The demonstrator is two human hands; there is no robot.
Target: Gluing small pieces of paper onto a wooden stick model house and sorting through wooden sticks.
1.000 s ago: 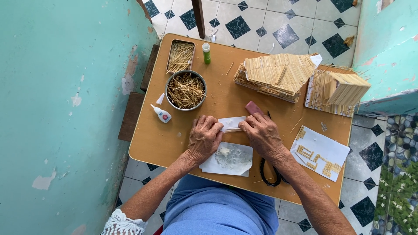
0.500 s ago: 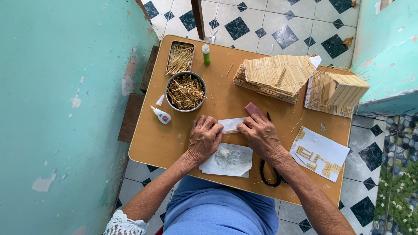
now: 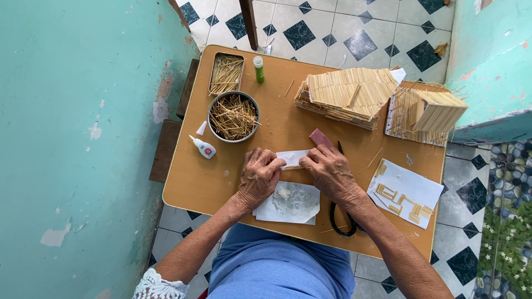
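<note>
Small white paper strip [image 3: 292,158], table [image 3: 194,182] centre: pinched at its ends by left hand [image 3: 258,176] and right hand [image 3: 331,171]. Judged light, flimsy, easily creased; best held by edges. Round bowl of sticks [image 3: 233,116] lies far left; scissors [image 3: 341,218] near right.

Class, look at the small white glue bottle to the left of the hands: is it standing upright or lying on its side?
Lying on its side: the small white glue bottle rests flat on the wooden table, nozzle pointing up-left.
</note>
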